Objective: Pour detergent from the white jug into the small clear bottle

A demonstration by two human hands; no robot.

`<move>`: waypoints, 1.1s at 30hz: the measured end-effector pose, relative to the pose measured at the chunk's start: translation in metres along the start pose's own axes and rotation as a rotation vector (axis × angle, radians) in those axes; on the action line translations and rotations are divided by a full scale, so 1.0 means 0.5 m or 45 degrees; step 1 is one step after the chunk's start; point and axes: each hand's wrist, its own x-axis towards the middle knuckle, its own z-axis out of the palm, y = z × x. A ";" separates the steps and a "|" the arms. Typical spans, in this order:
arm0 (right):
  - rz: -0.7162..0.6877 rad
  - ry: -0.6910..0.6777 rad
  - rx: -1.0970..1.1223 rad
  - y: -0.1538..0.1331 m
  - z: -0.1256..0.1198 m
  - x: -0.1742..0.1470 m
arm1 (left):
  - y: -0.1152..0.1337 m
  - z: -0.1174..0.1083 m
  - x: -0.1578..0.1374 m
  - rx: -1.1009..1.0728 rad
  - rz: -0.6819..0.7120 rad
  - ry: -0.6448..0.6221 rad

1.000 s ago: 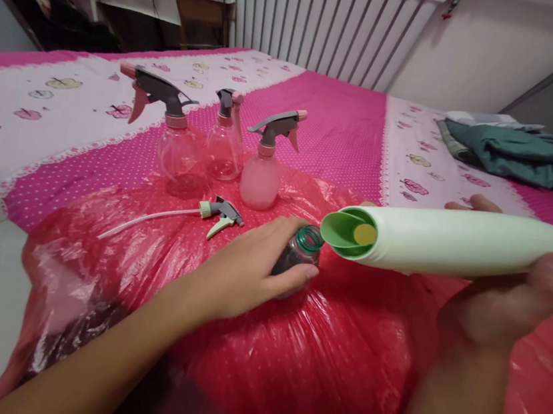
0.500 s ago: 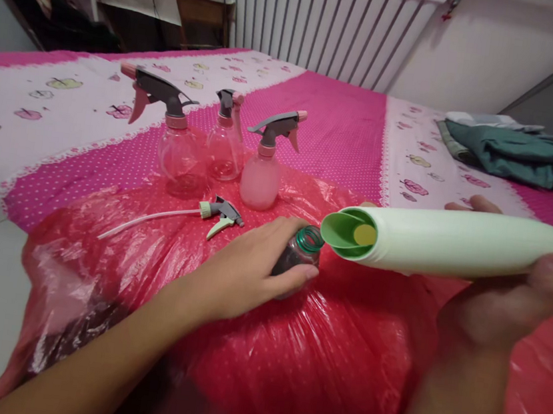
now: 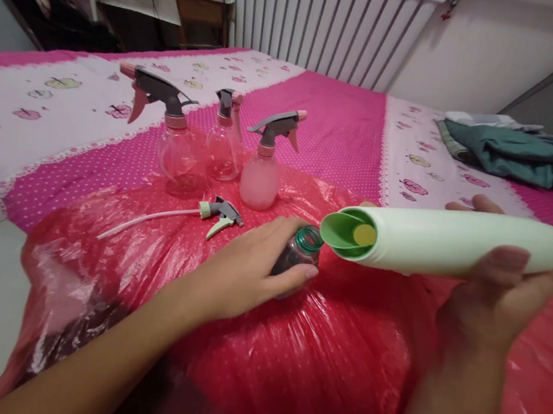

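My left hand (image 3: 262,266) is wrapped round a small dark bottle (image 3: 308,244) with a green threaded neck and no cap on it. In my right hand (image 3: 492,294) a large pale green bottle (image 3: 443,241) lies nearly level, its green spout (image 3: 341,232) at the rim of the small bottle's neck. A yellow round spot shows inside the spout; I cannot make out any flowing liquid. Left of my left hand lies a loose spray head (image 3: 225,213) with a green trigger and a long pale tube.
Three pink spray bottles with grey-and-pink heads stand behind: left (image 3: 181,162), middle (image 3: 224,147) and right (image 3: 260,181). Red plastic sheeting (image 3: 317,366) covers the near part of the bed. Folded clothes (image 3: 510,152) lie at the far right. A radiator (image 3: 324,25) lines the wall.
My right hand's thumb and fingers have shifted left along the pale green bottle. Both bottles and my left hand have hardly moved.
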 end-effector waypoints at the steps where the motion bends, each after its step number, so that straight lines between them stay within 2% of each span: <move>1: -0.039 -0.014 -0.008 0.005 -0.002 0.001 | 0.000 0.000 0.000 0.000 0.002 0.002; 3: -0.074 -0.030 0.002 0.010 -0.005 0.003 | 0.001 0.000 0.000 0.000 0.006 0.006; 9: 0.002 -0.008 0.086 0.006 -0.006 0.005 | 0.002 -0.003 0.001 0.003 -0.002 0.000; 13: -0.007 -0.008 0.126 0.011 -0.007 0.006 | 0.003 -0.003 0.001 0.001 -0.005 -0.007; 33: 0.032 0.040 0.155 0.009 -0.005 0.007 | 0.001 0.000 0.002 -0.001 0.002 -0.002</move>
